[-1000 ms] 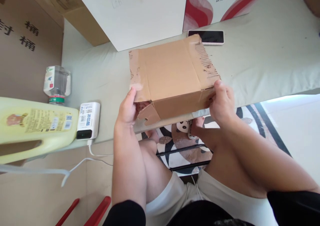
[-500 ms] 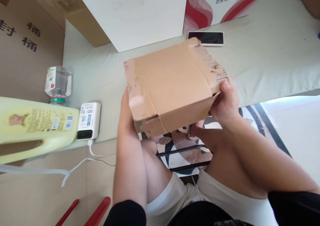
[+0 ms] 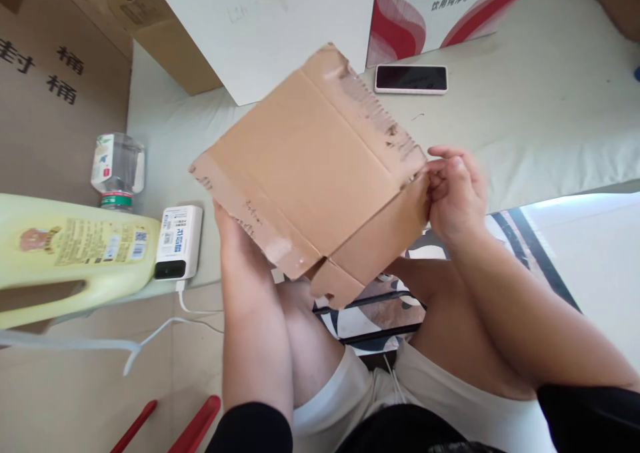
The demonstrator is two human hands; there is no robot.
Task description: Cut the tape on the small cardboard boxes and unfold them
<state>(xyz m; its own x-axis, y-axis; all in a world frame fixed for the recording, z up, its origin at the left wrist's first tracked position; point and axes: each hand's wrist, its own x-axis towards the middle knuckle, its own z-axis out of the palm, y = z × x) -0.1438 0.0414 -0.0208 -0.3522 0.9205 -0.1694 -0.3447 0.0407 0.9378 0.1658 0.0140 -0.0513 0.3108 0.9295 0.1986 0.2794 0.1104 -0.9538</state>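
Observation:
A brown cardboard box [image 3: 300,166], with torn and ragged flap edges, is held up above my lap, tilted. My left hand [image 3: 227,226] supports it from the left; its fingers are hidden beneath the cardboard. At the right corner, my right hand [image 3: 457,193] has its fingers curled against the edge, thumb on top. A side flap [image 3: 380,233] folds down toward me, and a small end tab [image 3: 337,283] sticks out at the bottom.
Behind the box, a phone [image 3: 411,79] lies on the pale covered surface, near a white box [image 3: 280,26] and a red-white carton [image 3: 440,19]. To the left are a plastic bottle [image 3: 118,169], a yellow jug [image 3: 75,253] and a white power bank [image 3: 179,243] with a cable.
The cardboard box has turned and shifted left, its far corner now higher. My right hand has changed its hold at the right corner, and my left hand has moved slightly left.

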